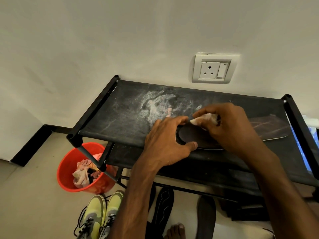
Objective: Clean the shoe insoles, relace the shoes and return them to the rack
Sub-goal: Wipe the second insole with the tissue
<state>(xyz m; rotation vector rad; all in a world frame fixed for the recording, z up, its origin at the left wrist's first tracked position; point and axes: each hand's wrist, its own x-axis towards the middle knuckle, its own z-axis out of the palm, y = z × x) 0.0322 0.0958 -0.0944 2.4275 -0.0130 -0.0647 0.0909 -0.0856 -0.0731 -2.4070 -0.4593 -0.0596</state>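
Left grip (165,140) clamps the insole (189,137) steady on the rack (120,114) so the right grip (231,125), pinching a cloth (207,118), can scrub.

One head-worn camera looked steeply down, close over the rack top (120,118). It faced the wall (103,40).

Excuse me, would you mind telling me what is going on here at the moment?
A person is cleaning a dark insole on the top shelf of the black shoe rack. The left hand grips its rounded end while the right hand pinches a pale cloth over it. A second insole lies beside it; the yellow-green sneakers wait on the floor.
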